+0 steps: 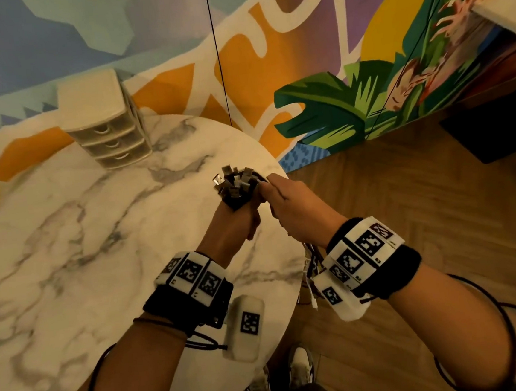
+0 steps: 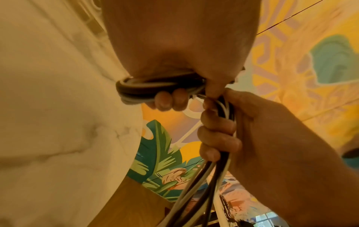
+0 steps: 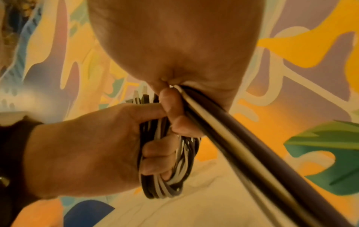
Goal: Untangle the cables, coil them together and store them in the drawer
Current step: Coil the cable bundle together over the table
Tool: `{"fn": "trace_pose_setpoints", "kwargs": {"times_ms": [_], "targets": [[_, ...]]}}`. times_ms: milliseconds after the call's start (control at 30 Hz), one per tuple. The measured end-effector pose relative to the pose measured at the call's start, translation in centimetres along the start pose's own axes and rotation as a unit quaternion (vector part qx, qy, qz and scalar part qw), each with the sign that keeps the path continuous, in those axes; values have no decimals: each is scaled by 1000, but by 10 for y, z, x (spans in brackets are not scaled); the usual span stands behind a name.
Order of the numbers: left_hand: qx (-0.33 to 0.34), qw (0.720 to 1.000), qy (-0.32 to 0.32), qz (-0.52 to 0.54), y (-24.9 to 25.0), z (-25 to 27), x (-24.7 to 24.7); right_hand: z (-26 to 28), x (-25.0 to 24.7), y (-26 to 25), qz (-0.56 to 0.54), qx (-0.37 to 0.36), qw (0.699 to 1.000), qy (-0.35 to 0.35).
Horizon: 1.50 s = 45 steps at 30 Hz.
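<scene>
A bundle of black and white cables (image 1: 235, 186) is held above the right edge of the marble table (image 1: 67, 243), its USB plugs sticking up. My left hand (image 1: 237, 219) grips the coiled loops (image 3: 174, 169) in its fist. Touching it on the right, my right hand (image 1: 292, 204) grips the loose strands (image 2: 223, 119), which run down past my wrist and hang off the table's edge (image 1: 311, 265). In the left wrist view the coil (image 2: 147, 87) wraps under my palm. The small cream drawer unit (image 1: 103, 121), drawers closed, stands at the table's far side.
A painted mural wall (image 1: 300, 51) rises behind the table. Wooden floor (image 1: 406, 198) lies to the right, with a dark box (image 1: 494, 131) near the wall. A tagged white block (image 1: 246, 324) lies by my left wrist. My shoes (image 1: 300, 369) show below the table.
</scene>
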<state>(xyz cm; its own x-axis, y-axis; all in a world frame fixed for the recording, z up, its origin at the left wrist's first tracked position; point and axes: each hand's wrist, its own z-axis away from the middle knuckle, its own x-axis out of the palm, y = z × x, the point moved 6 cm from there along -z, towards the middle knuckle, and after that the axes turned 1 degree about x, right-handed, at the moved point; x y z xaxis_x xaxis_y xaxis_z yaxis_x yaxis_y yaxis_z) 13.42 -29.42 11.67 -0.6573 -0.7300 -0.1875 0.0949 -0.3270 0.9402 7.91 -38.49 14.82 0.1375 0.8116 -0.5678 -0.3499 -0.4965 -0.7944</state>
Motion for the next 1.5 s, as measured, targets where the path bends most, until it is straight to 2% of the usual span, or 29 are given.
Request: {"fn": "trace_pose_setpoints", "kwargs": {"times_ms": [100,167,233,300,433,533,600,667,767,867,1000,1100,1200,1300,1400,1500], "targets": [[-28,993,-28,116,-12,-2,4,1,4,-12,46,1,999,-23],[-53,976,-41,206,-15,-1,9,2,10,-10,58,19,998,-29],[-72,955,-26,288,-16,-1,11,5,19,-5,56,40,997,-25],[-84,946,-2,313,-17,-1,9,12,32,-2,69,36,997,-22],[-81,945,29,314,-19,1,3,18,40,-7,66,-15,998,5],[-44,925,36,375,-10,0,-7,24,53,-11,0,-32,998,-62],[-3,918,-9,396,1,0,-13,32,64,-7,-121,-3,986,-117],[30,912,-82,400,15,4,-14,37,75,3,-196,39,968,-153],[46,888,-183,418,28,13,-10,30,80,17,-157,80,966,-189],[23,865,-240,439,28,16,-8,18,70,22,-58,46,976,-205],[11,889,-264,374,26,19,-15,9,55,22,90,-4,970,-228],[3,919,-268,291,24,22,-24,-1,42,31,121,9,965,-233],[-17,943,-275,185,20,26,-30,-13,25,37,192,28,951,-241],[-5,963,-267,38,23,32,-31,-23,12,34,239,25,938,-251],[9,959,-253,-131,24,34,-32,-29,1,30,257,24,937,-237],[43,945,-224,-235,25,32,-34,-30,-3,27,285,16,932,-221]]}}
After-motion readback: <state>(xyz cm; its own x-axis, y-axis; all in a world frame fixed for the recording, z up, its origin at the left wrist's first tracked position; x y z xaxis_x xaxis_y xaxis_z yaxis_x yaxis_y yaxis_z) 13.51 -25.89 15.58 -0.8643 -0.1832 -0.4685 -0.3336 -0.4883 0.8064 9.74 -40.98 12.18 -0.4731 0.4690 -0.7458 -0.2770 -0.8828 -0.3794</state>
